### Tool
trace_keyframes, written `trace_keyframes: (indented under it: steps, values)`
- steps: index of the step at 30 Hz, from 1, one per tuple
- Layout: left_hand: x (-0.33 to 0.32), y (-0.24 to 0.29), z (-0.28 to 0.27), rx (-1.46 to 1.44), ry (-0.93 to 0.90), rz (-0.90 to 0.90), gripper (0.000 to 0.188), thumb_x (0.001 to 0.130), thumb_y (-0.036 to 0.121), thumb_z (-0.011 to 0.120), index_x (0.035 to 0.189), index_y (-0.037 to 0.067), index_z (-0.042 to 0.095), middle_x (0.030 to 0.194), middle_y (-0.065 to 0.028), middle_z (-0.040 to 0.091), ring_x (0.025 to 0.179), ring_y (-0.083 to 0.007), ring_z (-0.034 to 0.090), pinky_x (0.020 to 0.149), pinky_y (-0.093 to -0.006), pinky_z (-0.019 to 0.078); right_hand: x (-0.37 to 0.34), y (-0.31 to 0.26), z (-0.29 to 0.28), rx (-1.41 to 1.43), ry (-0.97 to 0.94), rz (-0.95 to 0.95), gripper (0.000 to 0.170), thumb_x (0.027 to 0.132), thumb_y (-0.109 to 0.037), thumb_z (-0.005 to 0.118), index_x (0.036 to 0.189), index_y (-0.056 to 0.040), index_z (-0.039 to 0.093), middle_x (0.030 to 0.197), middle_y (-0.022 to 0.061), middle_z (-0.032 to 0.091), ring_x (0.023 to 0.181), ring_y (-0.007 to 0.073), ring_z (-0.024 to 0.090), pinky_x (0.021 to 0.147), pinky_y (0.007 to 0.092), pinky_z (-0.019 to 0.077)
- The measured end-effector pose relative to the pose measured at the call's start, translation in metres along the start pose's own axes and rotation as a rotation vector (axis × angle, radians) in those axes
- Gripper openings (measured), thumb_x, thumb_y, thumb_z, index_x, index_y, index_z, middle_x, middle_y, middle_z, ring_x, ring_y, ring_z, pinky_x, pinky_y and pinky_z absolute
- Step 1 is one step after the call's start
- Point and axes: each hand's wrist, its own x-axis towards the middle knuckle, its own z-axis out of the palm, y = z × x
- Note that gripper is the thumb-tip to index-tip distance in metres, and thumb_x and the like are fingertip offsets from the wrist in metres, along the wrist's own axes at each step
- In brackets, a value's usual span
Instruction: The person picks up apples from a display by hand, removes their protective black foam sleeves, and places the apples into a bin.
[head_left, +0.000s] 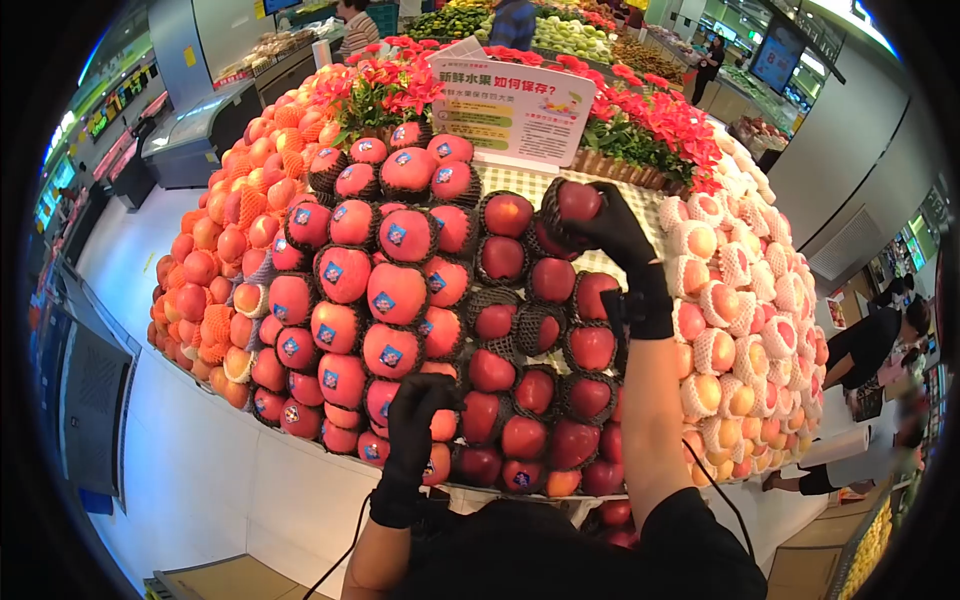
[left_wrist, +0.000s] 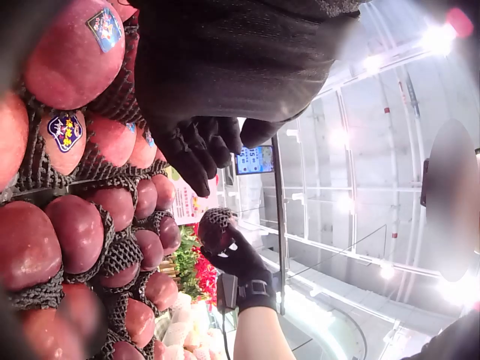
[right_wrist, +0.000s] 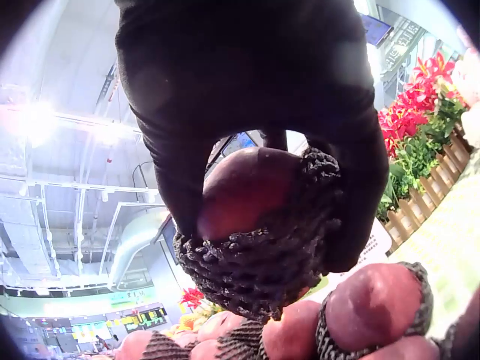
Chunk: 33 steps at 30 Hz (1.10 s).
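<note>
A dark red apple (head_left: 579,202) is held up by my gloved right hand (head_left: 622,232) at the upper end of the dark apple rows. Thumb and fingers curl round its sides in the right wrist view, where a black foam net (right_wrist: 247,274) wraps its lower half. My gloved left hand (head_left: 415,412) hangs loosely curled over the near part of the display and holds nothing. Beneath and left of it are lighter red apples with blue stickers (head_left: 390,356). Dark apples in black nets (head_left: 491,370) fill the middle columns.
A printed sign (head_left: 515,110) stands behind the apples between red flowers (head_left: 655,125) and a low wooden fence (head_left: 640,172). Checkered cloth (head_left: 520,183) shows near the sign. White-netted fruit (head_left: 740,330) is heaped on the right, orange-netted fruit (head_left: 220,260) on the left. A few people stand farther off.
</note>
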Motion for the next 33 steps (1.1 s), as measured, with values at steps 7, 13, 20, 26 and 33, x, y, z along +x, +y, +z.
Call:
trace_keyframes:
  steps: [7, 13, 20, 26, 33]
  values:
    - [0.01, -0.038, 0.02, -0.192, -0.165, -0.074, 0.029, 0.094, 0.013, 0.052, 0.121, 0.002, 0.05, 0.109, -0.012, 0.059, 0.1, -0.0234, 0.063, 0.089, -0.0367, 0.0514, -0.127, -0.033, 0.029, 0.061, -0.168, 0.068, 0.074, 0.067, -0.015, 0.081, 0.126, 0.0015, 0.041, 0.112, 0.0153, 0.056, 0.096, 0.0214, 0.061, 0.074, 0.0332, 0.0563]
    - [0.006, -0.051, 0.052, -0.251, -0.331, -0.216, 0.043, 0.096, 0.016, 0.05, 0.136, 0.003, 0.039, 0.123, -0.0127, 0.053, 0.109, -0.0254, 0.059, 0.094, -0.0406, 0.05, -0.204, -0.015, 0.065, 0.124, -0.122, 0.155, 0.078, 0.065, -0.019, 0.083, 0.127, -0.0003, 0.041, 0.114, 0.0142, 0.056, 0.104, 0.0213, 0.058, 0.083, 0.0343, 0.0535]
    - [-0.001, -0.071, 0.055, -0.076, -0.313, -0.281, 0.054, 0.093, 0.014, 0.057, 0.14, 0.003, 0.032, 0.124, -0.0139, 0.05, 0.106, -0.0217, 0.059, 0.087, -0.0337, 0.0539, -0.258, -0.008, 0.079, 0.157, 0.0, 0.016, 0.087, 0.066, -0.012, 0.084, 0.138, -0.0025, 0.037, 0.135, 0.0141, 0.046, 0.123, 0.0226, 0.047, 0.097, 0.0364, 0.0455]
    - [-0.013, -0.062, 0.068, -0.116, -0.263, -0.179, 0.056, 0.092, 0.012, 0.058, 0.14, 0.004, 0.029, 0.125, -0.0132, 0.05, 0.108, -0.0221, 0.058, 0.085, -0.032, 0.0534, -0.275, -0.006, 0.07, 0.252, 0.098, 0.077, 0.093, 0.066, -0.011, 0.082, 0.144, -0.0047, 0.031, 0.14, 0.0138, 0.041, 0.124, 0.0224, 0.045, 0.1, 0.0369, 0.0425]
    - [-0.016, -0.074, 0.056, 0.484, -0.306, 0.339, 0.05, 0.088, 0.004, 0.057, 0.135, 0.002, 0.04, 0.129, -0.0137, 0.047, 0.111, -0.0267, 0.055, 0.091, -0.0337, 0.0503, -0.273, -0.028, 0.074, 0.458, -0.015, 0.072, 0.079, 0.074, -0.005, 0.072, 0.143, -0.0041, 0.033, 0.137, 0.012, 0.045, 0.123, 0.0207, 0.047, 0.099, 0.0349, 0.0446]
